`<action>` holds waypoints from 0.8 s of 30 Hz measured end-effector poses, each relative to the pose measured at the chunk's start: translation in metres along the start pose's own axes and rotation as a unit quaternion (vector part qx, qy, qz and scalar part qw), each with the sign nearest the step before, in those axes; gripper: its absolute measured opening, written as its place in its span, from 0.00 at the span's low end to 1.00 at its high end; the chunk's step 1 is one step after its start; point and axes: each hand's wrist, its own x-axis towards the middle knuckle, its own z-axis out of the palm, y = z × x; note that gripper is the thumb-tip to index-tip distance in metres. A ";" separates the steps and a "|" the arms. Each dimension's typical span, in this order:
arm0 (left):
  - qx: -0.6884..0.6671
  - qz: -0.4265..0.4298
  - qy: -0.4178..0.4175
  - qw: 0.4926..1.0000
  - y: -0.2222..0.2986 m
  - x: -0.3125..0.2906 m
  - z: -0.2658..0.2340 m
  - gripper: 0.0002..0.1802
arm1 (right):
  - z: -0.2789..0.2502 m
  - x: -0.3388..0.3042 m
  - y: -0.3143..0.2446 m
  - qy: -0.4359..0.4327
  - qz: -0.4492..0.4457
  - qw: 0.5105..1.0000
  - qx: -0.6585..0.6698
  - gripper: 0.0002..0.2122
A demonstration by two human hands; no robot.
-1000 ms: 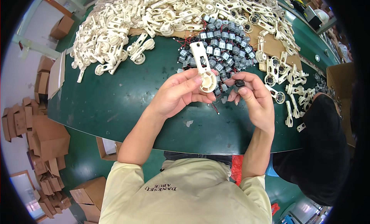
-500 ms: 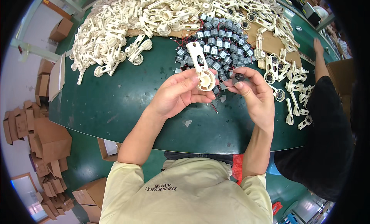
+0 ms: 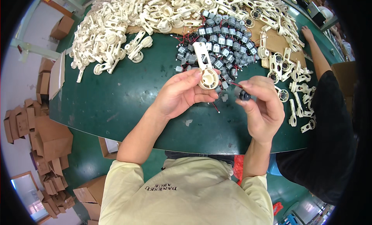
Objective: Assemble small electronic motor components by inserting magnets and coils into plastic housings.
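Note:
Between the thumb and fingers of my left hand (image 3: 184, 91) is a cream plastic housing (image 3: 209, 78), its round spoked cup low and its slotted arm pointing up and away. My right hand (image 3: 263, 105), a short way to the right, pinches a small motor (image 3: 243, 94) with a dark end and a red wire. The motor and the housing are apart. Just beyond both hands lies a heap of small grey motors (image 3: 224, 41) with red and black wires.
A large pile of cream housings (image 3: 112, 35) covers the far left and back of the green table (image 3: 116, 105). More housings (image 3: 296, 89), some with dark parts fitted, lie at the right near another person's arm (image 3: 316, 54). Cardboard boxes (image 3: 52, 139) stand at the left.
My right hand has moved right and slightly nearer to me, turning the motor so its dark end faces down. The housing in my left hand has barely shifted. The other person's arm has moved away.

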 end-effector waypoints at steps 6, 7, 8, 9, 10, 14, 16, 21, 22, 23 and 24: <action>-0.025 -0.030 -0.015 0.999 -0.008 0.004 0.007 0.25 | 0.004 -0.001 -0.004 0.016 -0.068 0.997 0.038 0.09; -0.016 -0.024 -0.015 0.999 -0.010 0.003 0.008 0.26 | 0.004 -0.002 -0.004 0.014 -0.069 0.997 0.039 0.09; -0.017 -0.021 -0.015 1.000 -0.011 0.002 0.009 0.26 | 0.004 -0.003 -0.005 0.009 -0.070 0.997 0.036 0.09; -0.024 -0.019 -0.033 0.999 -0.011 0.002 0.009 0.26 | 0.006 -0.004 -0.006 0.004 -0.071 0.997 0.032 0.09; -0.031 -0.017 -0.052 0.998 -0.011 0.000 0.009 0.26 | 0.007 -0.005 -0.007 0.000 -0.074 0.997 0.032 0.09; -0.002 -0.033 -0.064 0.997 -0.009 -0.001 0.011 0.33 | 0.010 -0.004 -0.010 -0.009 -0.081 0.996 0.030 0.10; -0.010 -0.035 -0.075 0.997 -0.006 -0.004 0.011 0.34 | 0.012 -0.005 -0.010 -0.009 -0.087 0.996 0.009 0.10; 0.024 -0.019 -0.068 0.997 -0.005 -0.007 0.013 0.33 | 0.014 -0.004 -0.008 -0.021 -0.088 0.996 -0.006 0.10; 0.023 -0.018 -0.068 0.997 -0.005 -0.006 0.014 0.33 | 0.014 -0.004 -0.009 -0.021 -0.085 0.996 0.005 0.10; 0.017 -0.007 -0.048 0.999 -0.006 -0.006 0.016 0.30 | 0.015 -0.005 -0.009 -0.022 -0.081 0.996 0.017 0.10; 0.012 0.004 -0.028 1.000 -0.007 -0.005 0.017 0.27 | 0.014 -0.005 -0.009 -0.023 -0.081 0.996 0.018 0.10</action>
